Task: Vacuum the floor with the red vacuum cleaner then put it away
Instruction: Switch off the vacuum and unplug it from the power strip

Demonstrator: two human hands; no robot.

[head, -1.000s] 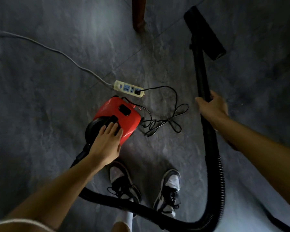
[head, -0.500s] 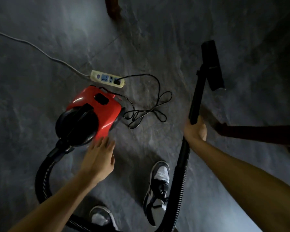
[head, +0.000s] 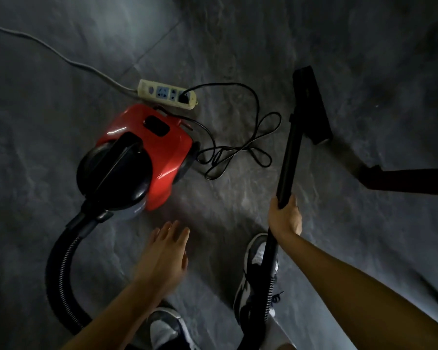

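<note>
One red canister vacuum cleaner (head: 147,152) stands on the floor (head: 61,122), hose end toward the person. The right hand (head: 286,218) grips its one black wand (head: 290,157), pointing away; left hand (head: 165,256) flat, empty.

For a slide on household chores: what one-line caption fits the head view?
Right hand grips the black wand, left hand hovers open near the red vacuum cleaner plugged into a power strip.

I am wearing the only camera on my head. It is looking forward and steeply down at the dark grey marbled tile floor (head: 61,137), sitting close, with my dark-and-white laced shoes (head: 259,256) showing near the bottom edge.
</note>
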